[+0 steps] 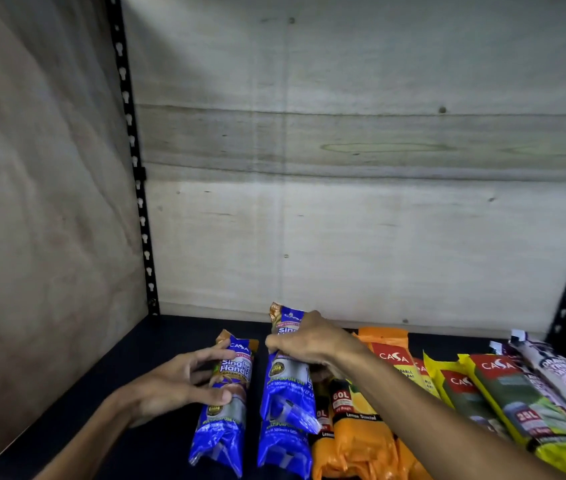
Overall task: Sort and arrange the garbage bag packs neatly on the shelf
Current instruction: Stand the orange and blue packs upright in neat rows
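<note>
you face a plywood back panel and a plywood side wall, joined by a black slotted upright. below them runs the dark shelf, bare on its left part, with packs lying in a row toward the right.

on the far right lies a white pack whose writing is too blurred to read. beside it are yellow-and-green packs with a red "casa" label and "20l". next come the orange packs, reading "casa", "60l" and "lemon scented".

your right hand grips the upper part of a blue pack, fingers wrapped closed around it; this pack rests over another blue pack and shows "multipurpose use". your left hand has its fingers spread partly open, the thumb and fingertips touching the left blue pack, not closed around it. that pack lies on the shelf just left of the other blue ones and reads "casa", "singlet handle" and "multipurpose use".
</note>
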The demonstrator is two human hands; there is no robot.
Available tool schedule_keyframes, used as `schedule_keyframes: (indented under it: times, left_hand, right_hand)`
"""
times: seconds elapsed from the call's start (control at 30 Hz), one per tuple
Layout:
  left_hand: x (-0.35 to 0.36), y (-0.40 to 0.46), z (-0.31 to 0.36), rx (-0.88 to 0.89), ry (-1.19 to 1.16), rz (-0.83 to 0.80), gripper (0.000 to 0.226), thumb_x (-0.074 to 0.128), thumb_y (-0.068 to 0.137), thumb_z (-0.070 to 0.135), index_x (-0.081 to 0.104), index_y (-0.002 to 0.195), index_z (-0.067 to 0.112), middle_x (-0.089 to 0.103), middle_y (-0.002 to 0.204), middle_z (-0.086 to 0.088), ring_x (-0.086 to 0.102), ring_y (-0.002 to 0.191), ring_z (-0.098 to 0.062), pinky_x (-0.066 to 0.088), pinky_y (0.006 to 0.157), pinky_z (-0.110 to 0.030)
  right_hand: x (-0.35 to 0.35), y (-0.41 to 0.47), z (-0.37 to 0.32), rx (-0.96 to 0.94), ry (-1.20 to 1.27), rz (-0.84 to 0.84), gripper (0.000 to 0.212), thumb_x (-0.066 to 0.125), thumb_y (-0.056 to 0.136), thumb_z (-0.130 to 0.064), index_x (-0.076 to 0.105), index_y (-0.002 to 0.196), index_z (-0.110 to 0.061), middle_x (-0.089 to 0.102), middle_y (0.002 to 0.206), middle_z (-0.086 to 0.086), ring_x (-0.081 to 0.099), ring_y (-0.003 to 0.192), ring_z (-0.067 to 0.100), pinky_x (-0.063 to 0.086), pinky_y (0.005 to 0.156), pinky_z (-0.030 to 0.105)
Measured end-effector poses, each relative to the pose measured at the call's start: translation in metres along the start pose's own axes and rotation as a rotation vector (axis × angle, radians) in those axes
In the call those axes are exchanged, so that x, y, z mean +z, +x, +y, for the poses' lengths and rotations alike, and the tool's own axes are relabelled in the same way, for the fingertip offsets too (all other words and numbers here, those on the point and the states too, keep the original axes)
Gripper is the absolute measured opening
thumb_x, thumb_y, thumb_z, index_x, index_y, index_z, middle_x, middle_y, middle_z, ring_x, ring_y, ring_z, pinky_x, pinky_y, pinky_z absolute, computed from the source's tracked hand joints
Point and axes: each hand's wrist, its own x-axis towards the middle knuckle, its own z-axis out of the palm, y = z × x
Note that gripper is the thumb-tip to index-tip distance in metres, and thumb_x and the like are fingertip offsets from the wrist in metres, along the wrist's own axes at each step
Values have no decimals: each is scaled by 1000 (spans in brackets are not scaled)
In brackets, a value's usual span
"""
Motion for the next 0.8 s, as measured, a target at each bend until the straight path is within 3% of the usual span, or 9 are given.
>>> schedule_keyframes:
  times: [0.17, 0.27, 0.37, 0.47, 0.5, 0.6, 0.7, 0.8]
  left_hand:
    - [9, -1, 10, 20, 86, -21, 71, 92, 62, 35, 61, 126, 42, 28, 153, 22, 47, 131, -4, 48, 104, -28]
    - [15, -8, 17, 18, 201, 37, 64, 84, 72, 37, 56, 129, 45, 20, 149, 28, 38, 130, 3, 46, 90, -11]
    - [24, -14, 19, -22, 250, 105, 63, 78, 74, 36, 53, 131, 42, 26, 146, 20, 43, 122, 1, 44, 79, -9]
    - [29, -18, 15, -17, 256, 184, 92, 79, 41, 70, 55, 126, 43, 38, 129, 11, 53, 111, -6, 44, 86, -14]
    - [32, -20, 14, -18, 270, 207, 87, 77, 47, 72, 55, 127, 44, 39, 125, 9, 54, 110, -7, 44, 88, -16]
    - [38, -23, 9, -8, 259, 250, 49, 67, 87, 36, 52, 133, 38, 41, 126, 9, 56, 108, -7, 47, 79, -13]
    - [44, -24, 6, 2, 215, 273, 44, 64, 91, 20, 54, 132, 32, 47, 129, 5, 61, 103, -8, 49, 69, -8]
    - [46, -25, 11, -7, 135, 282, 40, 64, 91, 16, 58, 129, 28, 55, 127, 1, 64, 103, -7, 49, 67, -7]
  right_hand:
    - [15, -9, 3, -16, -93, 0, 80, 74, 53, -56, 56, 117, -12, 75, 93, 2, 74, 78, 17, 63, 72, 34]
    - [25, -15, 1, -44, -160, 28, 102, 66, 40, -68, 54, 124, -11, 72, 106, 4, 71, 90, 21, 62, 75, 35]
    - [31, -22, -2, -61, -230, 40, 98, 68, 59, -68, 46, 135, -10, 68, 117, 4, 67, 101, 21, 59, 77, 32]
    - [37, -27, 0, -52, -249, 45, 95, 68, 74, -62, 34, 144, -9, 61, 130, 7, 62, 111, 23, 56, 81, 31]
    - [39, -29, 0, -51, -249, 56, 94, 69, 76, -61, 32, 145, -9, 60, 131, 8, 63, 109, 22, 56, 77, 29]
    - [44, -34, 1, -48, -229, 81, 90, 71, 78, -57, 33, 146, -10, 58, 132, 8, 63, 106, 20, 47, 64, 24]
    - [46, -36, 4, -51, -229, 91, 89, 69, 77, -63, 38, 143, -13, 55, 135, 8, 60, 116, 24, 51, 76, 29]
    - [46, -37, 7, -40, -246, 86, 92, 65, 77, -66, 36, 146, -14, 51, 142, 10, 56, 123, 27, 54, 91, 34]
